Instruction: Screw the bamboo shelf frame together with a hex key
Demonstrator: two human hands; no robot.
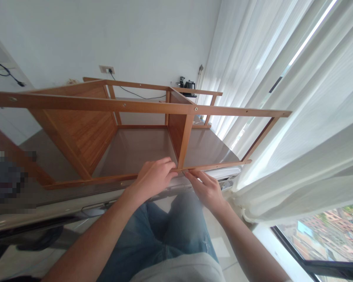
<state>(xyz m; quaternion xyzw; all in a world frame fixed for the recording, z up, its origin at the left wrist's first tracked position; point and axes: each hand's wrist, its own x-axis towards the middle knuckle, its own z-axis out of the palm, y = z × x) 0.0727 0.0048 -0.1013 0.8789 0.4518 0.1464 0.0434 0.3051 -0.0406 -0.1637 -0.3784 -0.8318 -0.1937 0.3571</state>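
Note:
A wooden shelf frame (106, 105) of brown bamboo lies on its side on a grey table (141, 149). My left hand (154, 176) is curled, its fingers pressed against the frame's lower front rail (106, 179), right where an upright post (186, 137) meets it. My right hand (206, 188) reaches the same joint from the right, fingertips pinched at the rail on something too small to make out. My knees in blue jeans show below the table edge.
White curtains (282, 98) hang close on the right over a window (326, 235). A black kettle (190, 84) stands at the table's far end. A wall socket with a black cable (107, 70) is on the back wall. A blurred patch sits at left.

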